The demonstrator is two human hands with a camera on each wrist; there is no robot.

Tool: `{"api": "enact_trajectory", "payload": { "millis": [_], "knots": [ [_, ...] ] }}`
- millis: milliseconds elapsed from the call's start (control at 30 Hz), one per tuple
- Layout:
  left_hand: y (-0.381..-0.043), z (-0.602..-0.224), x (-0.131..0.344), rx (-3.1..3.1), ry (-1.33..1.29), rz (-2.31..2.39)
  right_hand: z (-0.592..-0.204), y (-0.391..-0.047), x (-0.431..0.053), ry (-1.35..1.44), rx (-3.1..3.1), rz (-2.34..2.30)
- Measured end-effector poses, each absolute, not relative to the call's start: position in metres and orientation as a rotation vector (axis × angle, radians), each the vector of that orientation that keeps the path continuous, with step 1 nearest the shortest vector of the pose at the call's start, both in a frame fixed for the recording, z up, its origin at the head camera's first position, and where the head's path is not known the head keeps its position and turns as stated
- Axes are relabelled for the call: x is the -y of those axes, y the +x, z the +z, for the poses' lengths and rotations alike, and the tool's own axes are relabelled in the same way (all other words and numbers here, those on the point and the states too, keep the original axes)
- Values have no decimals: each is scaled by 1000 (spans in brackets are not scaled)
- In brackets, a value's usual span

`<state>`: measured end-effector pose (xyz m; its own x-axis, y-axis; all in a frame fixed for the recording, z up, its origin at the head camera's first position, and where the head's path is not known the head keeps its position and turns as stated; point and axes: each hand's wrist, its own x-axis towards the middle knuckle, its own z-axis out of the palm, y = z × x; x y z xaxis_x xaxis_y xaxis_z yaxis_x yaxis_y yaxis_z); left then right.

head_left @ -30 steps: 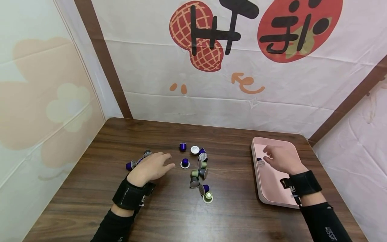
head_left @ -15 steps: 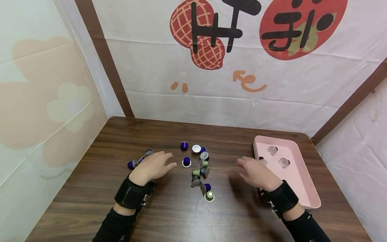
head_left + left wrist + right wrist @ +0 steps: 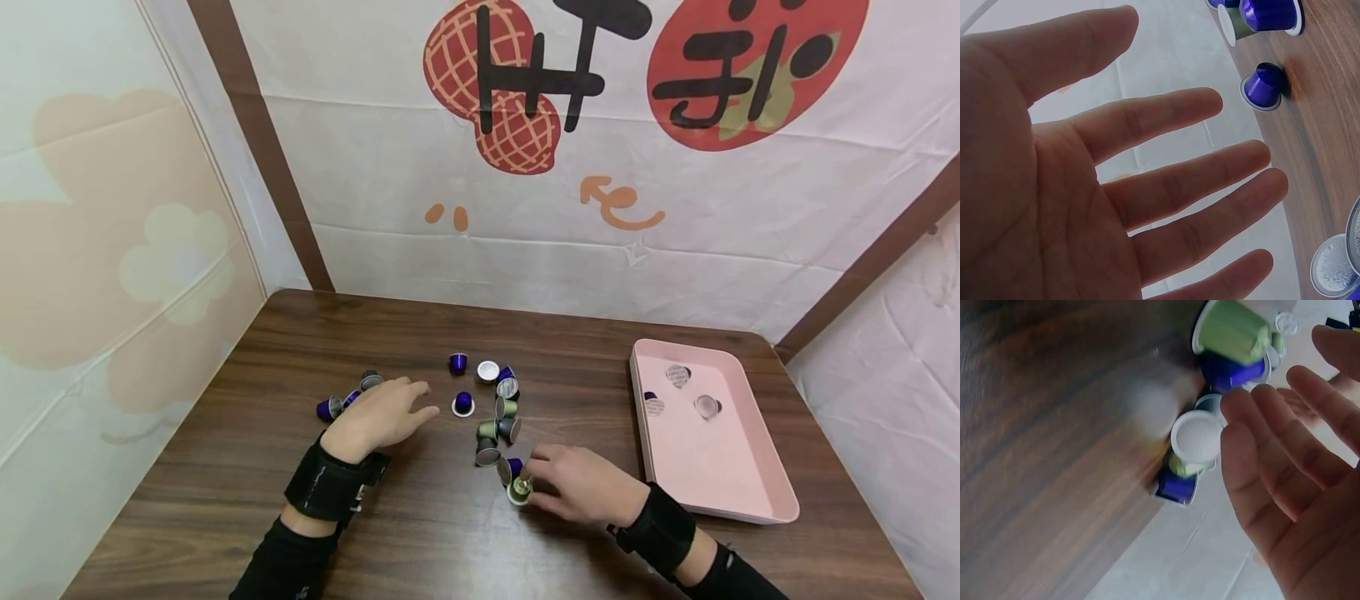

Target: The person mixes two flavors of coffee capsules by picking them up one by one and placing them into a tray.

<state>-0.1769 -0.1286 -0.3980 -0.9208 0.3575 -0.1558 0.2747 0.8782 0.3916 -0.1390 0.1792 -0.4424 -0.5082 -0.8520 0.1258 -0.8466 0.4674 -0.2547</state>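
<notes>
While the left hand [image 3: 378, 417] sits near a blue pod [image 3: 325, 410], fingers spread, the right hand [image 3: 585, 483] is right beside a green pod [image 3: 519, 488]; its fingers look apart too.

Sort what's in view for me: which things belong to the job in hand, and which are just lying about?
Likely part of the job:
green capsule by the right hand
central capsules
capsules beside the left hand
pink tray and the three capsules in it

Apparently just surroundings:
wooden table
printed cloth behind
black wrist straps
</notes>
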Motion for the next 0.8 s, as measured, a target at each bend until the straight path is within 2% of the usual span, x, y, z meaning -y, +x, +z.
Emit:
{"api": "enact_trajectory", "payload": {
  "millis": [800],
  "knots": [
    [-176, -398, 129, -2836, 481, 549, -454, -130, -162, -1527, -2615, -292]
  ]
}}
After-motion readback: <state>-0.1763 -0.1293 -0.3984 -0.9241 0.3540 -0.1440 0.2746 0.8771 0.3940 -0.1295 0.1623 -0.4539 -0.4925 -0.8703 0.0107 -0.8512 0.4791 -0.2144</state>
